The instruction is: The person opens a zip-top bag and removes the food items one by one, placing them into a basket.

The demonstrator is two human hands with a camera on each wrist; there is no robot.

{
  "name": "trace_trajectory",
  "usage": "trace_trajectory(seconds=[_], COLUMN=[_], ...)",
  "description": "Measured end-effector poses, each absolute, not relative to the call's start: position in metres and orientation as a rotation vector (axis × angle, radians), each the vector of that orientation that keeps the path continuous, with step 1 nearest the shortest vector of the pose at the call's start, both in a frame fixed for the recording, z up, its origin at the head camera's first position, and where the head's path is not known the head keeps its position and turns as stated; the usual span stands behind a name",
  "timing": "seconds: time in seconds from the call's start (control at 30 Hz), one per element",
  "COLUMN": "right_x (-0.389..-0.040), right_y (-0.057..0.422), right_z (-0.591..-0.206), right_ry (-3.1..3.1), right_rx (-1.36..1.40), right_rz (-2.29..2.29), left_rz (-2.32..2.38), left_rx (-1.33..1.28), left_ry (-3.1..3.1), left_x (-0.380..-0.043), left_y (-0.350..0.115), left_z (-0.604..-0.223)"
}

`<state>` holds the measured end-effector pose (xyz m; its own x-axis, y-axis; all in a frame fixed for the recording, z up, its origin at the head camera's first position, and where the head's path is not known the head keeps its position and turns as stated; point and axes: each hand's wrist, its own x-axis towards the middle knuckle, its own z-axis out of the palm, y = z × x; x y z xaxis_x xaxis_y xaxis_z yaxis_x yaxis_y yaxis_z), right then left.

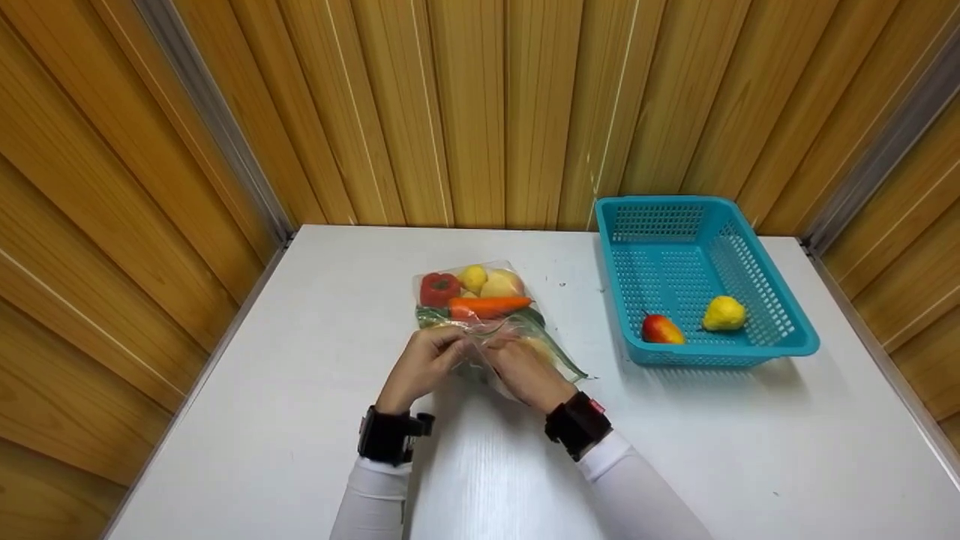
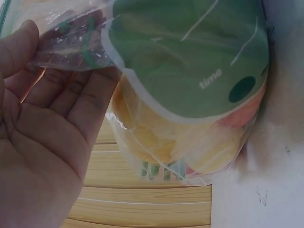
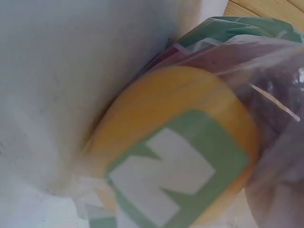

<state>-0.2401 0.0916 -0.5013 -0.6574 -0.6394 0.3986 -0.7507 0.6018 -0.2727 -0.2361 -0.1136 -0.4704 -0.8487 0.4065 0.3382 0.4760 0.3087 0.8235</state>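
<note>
A clear plastic bag with green print [image 2: 190,61] lies on the table, filled with produce. In the head view a red bell pepper [image 1: 439,289], a lemon-like yellow fruit [image 1: 472,278], a pale round fruit [image 1: 502,284] and a carrot [image 1: 491,307] show at its far end. My left hand [image 1: 426,365] pinches the bag's near edge between thumb and fingers. Close beside it, my right hand [image 1: 525,367] grips the plastic at the near end, its fingertips partly hidden. A large orange-yellow fruit [image 3: 180,90] shows through the bag in the right wrist view.
To the right stands a turquoise perforated basket [image 1: 772,350]. In it lie a red-yellow fruit [image 1: 662,329] and a yellow pear [image 1: 724,313]. The white table [image 1: 300,360] meets wood-patterned panels [image 1: 465,112] at the back and sides.
</note>
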Motion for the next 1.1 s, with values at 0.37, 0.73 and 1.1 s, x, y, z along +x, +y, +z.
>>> trace_trajectory(seconds=[0.37, 0.73, 1.1], right_x=[-0.241, -0.239, -0.227], right_y=[0.092, 0.098, 0.109], right_z=[-0.504, -0.509, -0.489], right_ry=[-2.583, -2.37, -2.448], right_rx=[1.069, 1.14, 1.097], right_rz=[0.611, 0.63, 0.846], left_rz=[-1.615, -1.614, -1.588], left_rx=[-0.821, -0.844, -0.837], left_ry=[-2.487, -2.474, -2.477], left_x=[-0.236, -0.236, -0.236], left_y=[-0.114, -0.114, -0.114], left_z=[-0.472, -0.472, -0.47])
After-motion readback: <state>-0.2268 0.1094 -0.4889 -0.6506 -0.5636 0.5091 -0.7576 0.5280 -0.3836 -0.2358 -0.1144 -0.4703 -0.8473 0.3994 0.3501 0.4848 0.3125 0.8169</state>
